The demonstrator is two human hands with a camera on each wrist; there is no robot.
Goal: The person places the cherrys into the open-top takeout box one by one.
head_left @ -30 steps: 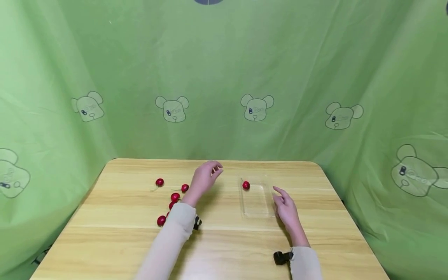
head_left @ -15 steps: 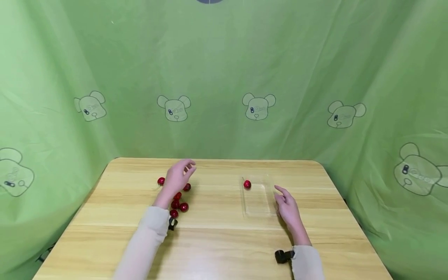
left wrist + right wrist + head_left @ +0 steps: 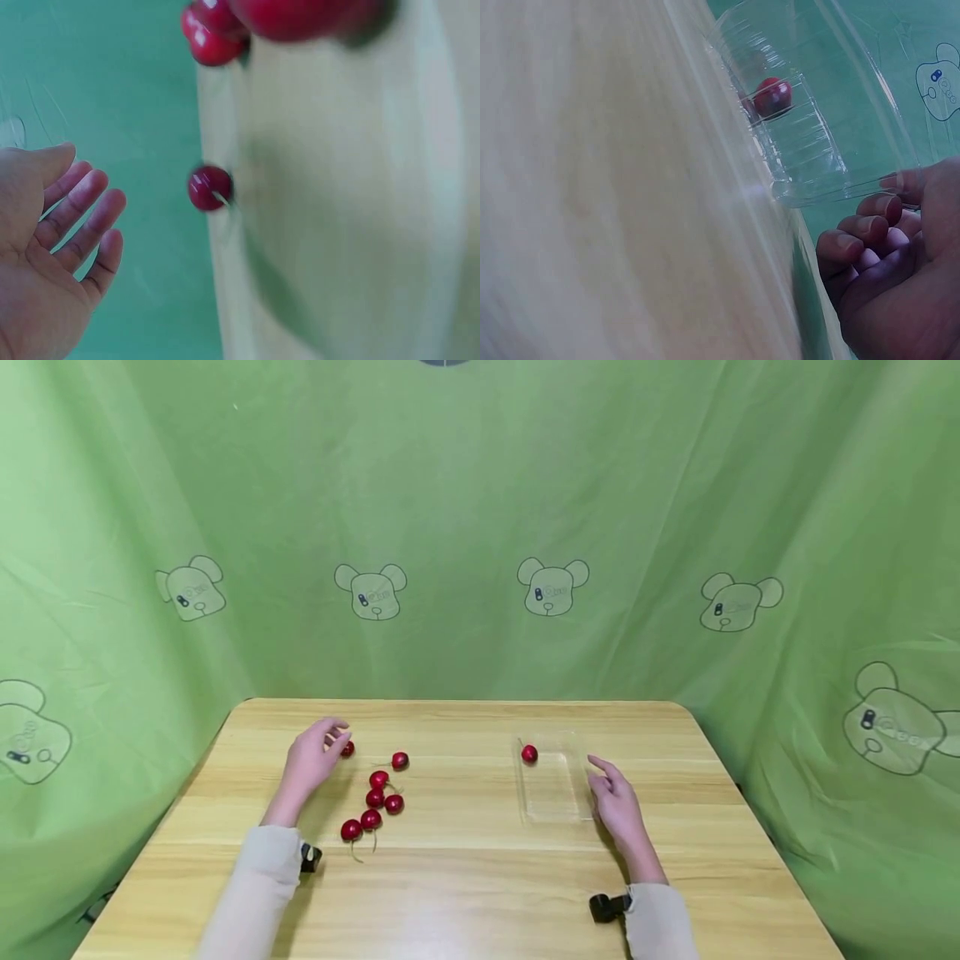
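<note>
My left hand (image 3: 311, 760) is over the table's far left, fingers loosely bent and holding nothing. Just beyond its fingertips sits a cherry (image 3: 348, 749) with a stem, which shows below the hand's level in the left wrist view as a lone cherry (image 3: 210, 187). To the right of that hand, several more red cherries (image 3: 375, 797) lie in a loose line. A clear plastic box (image 3: 555, 818) stands on the right half, one cherry (image 3: 529, 753) in its far left corner. My right hand (image 3: 618, 810) holds the box's right wall, thumb and curled fingers (image 3: 842, 244) at the rim.
Everything stands on a pale wooden table (image 3: 465, 893). A green curtain (image 3: 465, 527) with bear-head prints hangs around its back and sides. Black wrist cameras (image 3: 609, 907) are strapped at both sleeves.
The left hand has swept left from between the cherries and the box to the far-left cherry, uncovering the group of cherries. The right hand and box stay in place.
</note>
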